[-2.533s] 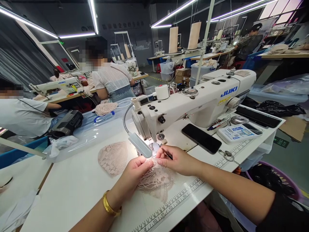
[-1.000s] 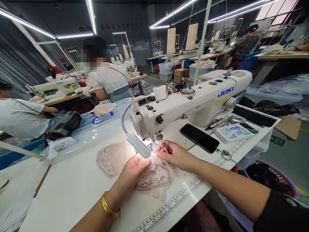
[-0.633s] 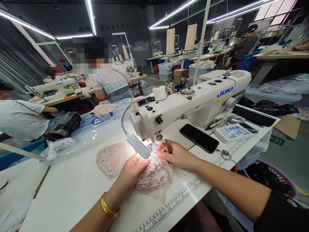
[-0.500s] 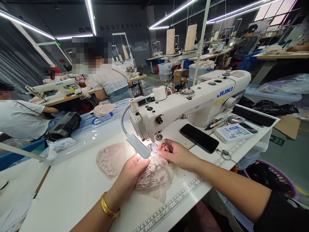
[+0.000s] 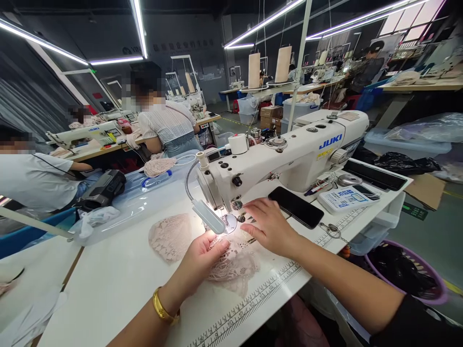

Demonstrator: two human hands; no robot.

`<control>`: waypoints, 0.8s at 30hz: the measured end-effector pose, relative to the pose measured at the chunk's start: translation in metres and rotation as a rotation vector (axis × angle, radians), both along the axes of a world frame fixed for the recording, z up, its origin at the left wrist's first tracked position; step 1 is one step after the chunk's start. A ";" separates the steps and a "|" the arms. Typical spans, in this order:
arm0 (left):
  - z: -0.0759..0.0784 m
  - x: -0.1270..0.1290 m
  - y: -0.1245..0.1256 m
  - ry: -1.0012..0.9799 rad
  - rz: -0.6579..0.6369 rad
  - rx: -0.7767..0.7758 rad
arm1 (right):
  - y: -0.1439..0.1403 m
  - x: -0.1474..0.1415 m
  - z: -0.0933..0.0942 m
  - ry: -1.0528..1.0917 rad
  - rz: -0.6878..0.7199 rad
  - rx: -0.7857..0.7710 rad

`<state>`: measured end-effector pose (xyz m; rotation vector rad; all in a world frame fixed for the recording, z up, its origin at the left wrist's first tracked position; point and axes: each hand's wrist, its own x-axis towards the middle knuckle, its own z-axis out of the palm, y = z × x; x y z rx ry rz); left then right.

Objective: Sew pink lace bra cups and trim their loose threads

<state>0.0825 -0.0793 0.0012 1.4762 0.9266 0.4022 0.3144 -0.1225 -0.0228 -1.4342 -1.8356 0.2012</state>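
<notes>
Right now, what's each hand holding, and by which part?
The left hand pinches the lace piece at its near-left edge, by the needle. The right hand lies spread over the lace's far edge; whether it grips anything cannot be told.

We see pale pink lace piece (image 5: 231, 262), openwork floral pattern, under left hand (image 5: 202, 258); second lace piece (image 5: 170, 236) same pink. Gold bangle (image 5: 163, 308) on left wrist. Sewing machine (image 5: 289, 154) white, blue JUKI lettering. Table (image 5: 108, 284) white, black ruler markings (image 5: 249, 308) along edge. Phone (image 5: 296, 207) black. Basket (image 5: 427, 274) purple. We note co-worker's striped white top (image 5: 168, 123). Bin (image 5: 21, 233) blue.
</notes>
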 end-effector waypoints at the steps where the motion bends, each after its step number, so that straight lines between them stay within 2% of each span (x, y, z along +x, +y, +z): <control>1: 0.001 0.000 -0.001 0.018 -0.014 0.039 | -0.003 -0.003 0.003 0.086 0.096 -0.060; 4: 0.010 0.002 -0.005 0.091 -0.067 0.162 | -0.012 -0.016 0.004 0.495 0.403 -0.419; 6: 0.020 0.003 -0.010 0.140 -0.107 0.206 | -0.016 -0.026 0.002 0.776 0.514 -0.602; 9: 0.036 -0.002 -0.021 0.186 -0.157 0.181 | -0.025 -0.036 0.004 0.977 0.584 -0.707; 11: 0.046 -0.008 -0.031 0.224 -0.189 0.173 | -0.034 -0.039 0.011 0.934 0.610 -0.712; 13: 0.052 -0.014 -0.040 0.274 -0.234 0.341 | -0.043 -0.040 0.020 0.764 0.582 -0.586; 14: 0.053 -0.017 -0.044 0.287 -0.255 0.510 | -0.046 -0.041 0.024 0.663 0.553 -0.468; 16: 0.050 -0.022 -0.049 0.267 -0.249 0.941 | -0.050 -0.042 0.028 0.482 0.501 -0.174; 18: 0.043 -0.026 -0.051 0.198 -0.189 1.319 | -0.051 -0.044 0.026 0.350 0.475 0.104; 19: 0.038 -0.028 -0.051 0.168 -0.160 1.455 | -0.049 -0.045 0.023 0.282 0.454 0.216; 21: 0.029 -0.031 -0.049 0.131 -0.133 1.649 | -0.047 -0.045 0.015 0.127 0.401 0.380; 24: 0.021 -0.034 -0.046 0.110 -0.132 1.824 | -0.043 -0.044 0.006 -0.037 0.326 0.498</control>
